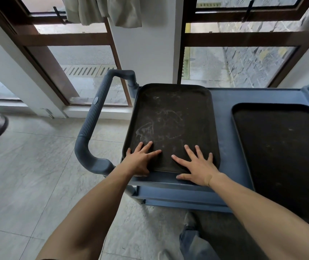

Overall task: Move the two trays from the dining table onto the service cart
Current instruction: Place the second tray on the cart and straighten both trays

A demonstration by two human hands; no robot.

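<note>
Two dark, scuffed trays lie flat on the top shelf of a blue service cart (pixel 223 102). The left tray (pixel 170 117) sits at the cart's left end, beside the handle. My left hand (pixel 140 160) rests on its near left corner, fingers spread, thumb over the rim. My right hand (pixel 196 167) lies flat on its near edge, fingers apart, thumb on the cart's shelf. The right tray (pixel 284 156) lies further right, partly cut off by the frame edge, with a strip of bare shelf between the two trays.
The cart's ribbed blue handle (pixel 93 117) curves out to the left. Large wood-framed windows (pixel 69 40) and a white pillar (pixel 146 47) stand just behind the cart. Tiled floor (pixel 28 175) spreads to the left; my legs are below the cart's near edge.
</note>
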